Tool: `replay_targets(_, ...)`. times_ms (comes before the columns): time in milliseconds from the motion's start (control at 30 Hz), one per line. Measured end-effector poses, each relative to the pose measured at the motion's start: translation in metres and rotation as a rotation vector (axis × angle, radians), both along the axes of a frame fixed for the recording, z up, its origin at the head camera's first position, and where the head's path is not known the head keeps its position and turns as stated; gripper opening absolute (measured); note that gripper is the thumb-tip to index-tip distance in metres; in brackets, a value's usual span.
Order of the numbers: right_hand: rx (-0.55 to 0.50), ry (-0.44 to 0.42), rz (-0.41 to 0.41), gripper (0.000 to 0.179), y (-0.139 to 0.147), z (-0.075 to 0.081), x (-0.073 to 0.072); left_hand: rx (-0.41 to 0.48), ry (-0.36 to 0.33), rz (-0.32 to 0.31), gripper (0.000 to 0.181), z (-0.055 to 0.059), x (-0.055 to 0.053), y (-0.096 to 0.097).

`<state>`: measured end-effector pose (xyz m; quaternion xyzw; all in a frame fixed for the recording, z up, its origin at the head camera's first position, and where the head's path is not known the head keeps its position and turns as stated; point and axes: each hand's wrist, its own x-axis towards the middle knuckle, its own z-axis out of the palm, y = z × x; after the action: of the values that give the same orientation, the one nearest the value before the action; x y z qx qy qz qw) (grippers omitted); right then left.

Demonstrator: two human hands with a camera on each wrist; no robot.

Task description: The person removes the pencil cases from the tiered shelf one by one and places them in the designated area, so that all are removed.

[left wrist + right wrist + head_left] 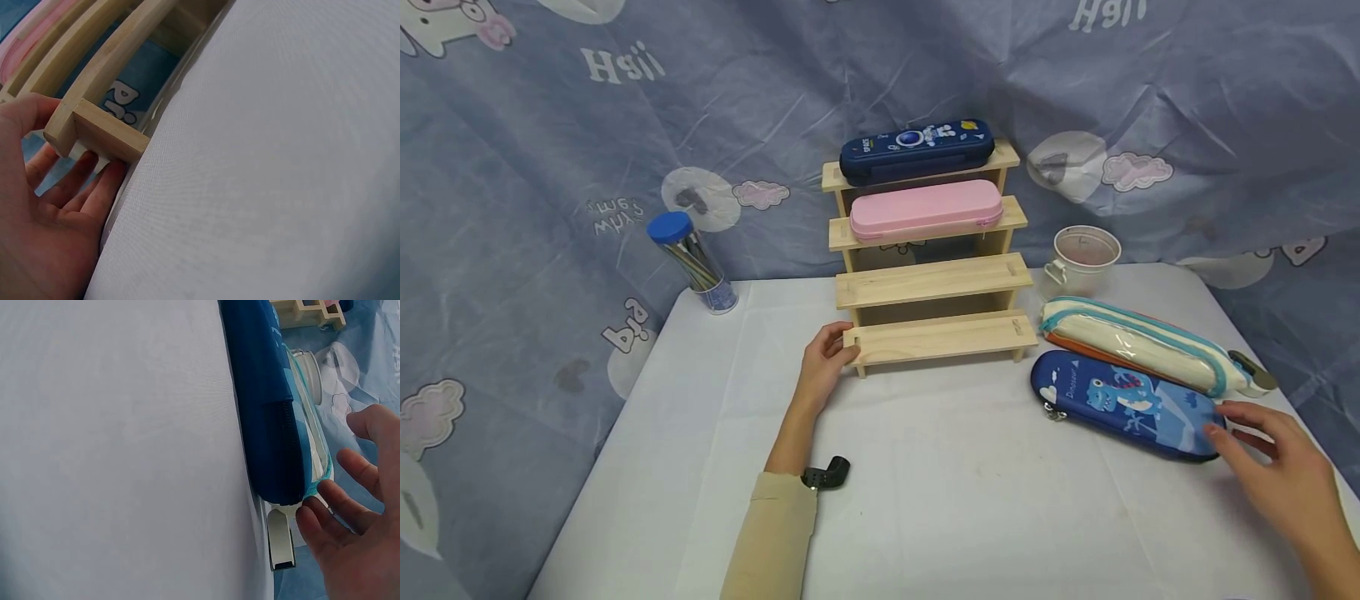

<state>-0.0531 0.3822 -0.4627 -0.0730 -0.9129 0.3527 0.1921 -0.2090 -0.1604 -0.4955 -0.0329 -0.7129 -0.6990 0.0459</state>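
A four-step wooden rack (934,282) stands at the back of the table. My left hand (826,360) grips the left end of its lowest step (943,337); in the left wrist view the thumb lies over the board (61,128) and the other fingers reach beneath. A dark blue pencil case (917,152) with a space print lies on the top step and a pink pencil case (927,208) on the second. On the table, my right hand (1288,467) is at the near right end of a blue dinosaur pencil case (1131,404), fingers spread and loosely bent.
Behind the dinosaur case lies a cream pencil case (1138,343) with teal and orange trim. A translucent cup (1084,257) stands right of the rack. At the back left stands a clear tube (700,267) of thin sticks with a blue lid. A printed curtain (775,83) hangs behind.
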Motion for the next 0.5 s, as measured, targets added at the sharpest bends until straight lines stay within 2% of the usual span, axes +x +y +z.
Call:
replay_targets(333,0.019,0.008,-0.013,0.041,-0.0037,0.0023,-0.0064,-0.002,0.004,-0.006,0.039,0.0003,0.0006,0.0002)
replay_targets(500,0.032,0.029,0.009,0.039,-0.0079,0.0050,-0.0109,0.001,0.001,0.003,0.038,-0.0001,0.0006,-0.0001)
